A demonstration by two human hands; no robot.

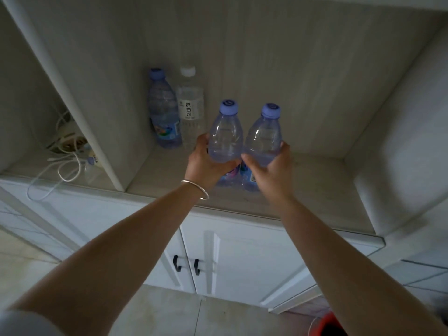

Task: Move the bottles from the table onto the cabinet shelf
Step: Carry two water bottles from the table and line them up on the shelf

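Four bottles get counted in total here, all in the middle compartment of the cabinet shelf (315, 190). Two are parked at the back, left of centre in the frame: a blue-capped bottle (164, 110) with a colourful label, and just beside it on its right a clear white-capped bottle (190, 105) with printed characters down the front. Both are upright and look to be touching each other.

The other two are held centre frame, side by side, both with lilac-blue caps. The left held bottle (225, 134) is wrapped by the left hand (208, 163), grip clenched around its lower body. The right held bottle (264, 139) is grasped the same way by the right hand (271, 168). The two bodies are pressed together, tilted slightly apart at the caps. Whether their bases are actually resting on the shelf can't be told, since they're hidden by the hands.

One thin silver bangle (195, 189) is worn on the left wrist.

In the compartment at left of frame, a power strip (70, 141) with white cables (63, 170) can be seen. Below the shelf, two white cabinet doors with two black handles (188, 264) are visible.
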